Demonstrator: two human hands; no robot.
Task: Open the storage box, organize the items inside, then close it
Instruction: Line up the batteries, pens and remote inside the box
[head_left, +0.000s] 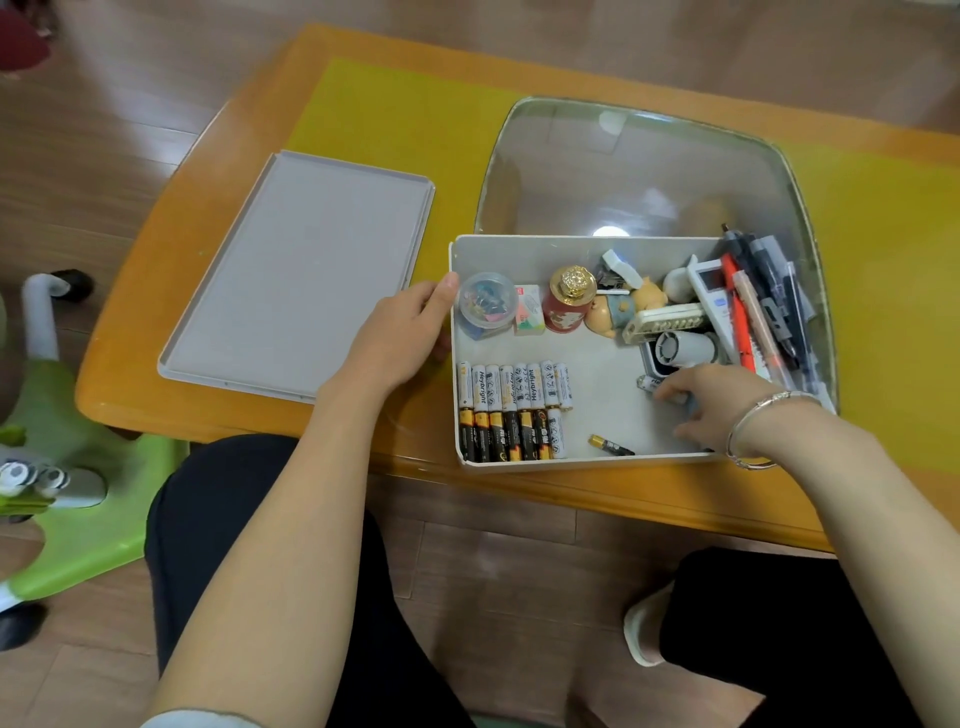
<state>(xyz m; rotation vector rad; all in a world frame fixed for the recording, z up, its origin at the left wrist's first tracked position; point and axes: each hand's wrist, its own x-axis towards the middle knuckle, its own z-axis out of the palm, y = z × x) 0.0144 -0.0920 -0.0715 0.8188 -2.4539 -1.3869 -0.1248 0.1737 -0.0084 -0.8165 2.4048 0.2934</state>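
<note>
Open white rectangular plastic storage box (597, 415), set at the near edge of an orange wooden table (156, 364) on a yellow-green mat (415, 119). Its flat grey rectangular lid (296, 280) lies off, well to the box's left.

Contents, front left: two rows of AA batteries (511, 410) laid side by side; the white back row reads "Heybright", the black-and-gold front row carries writing too small to read. One loose black-and-gold battery (610, 445) near the front wall. Back row: clear round tub of coloured clips (487, 305), small white packet (529, 309) with unreadable print, red jar with gold lid (567, 299), small figurine (623, 309). Right side: jumble of pens and markers (763, 306), partly hidden by one another.

Left hand (402, 332): rests against the box's left wall, thumb on the rim, fingers loosely bent.

Right hand (711, 400): silver bangle at the wrist, fingers curled down onto a white battery (649, 383), mostly covered; whether gripped cannot be told.
</note>
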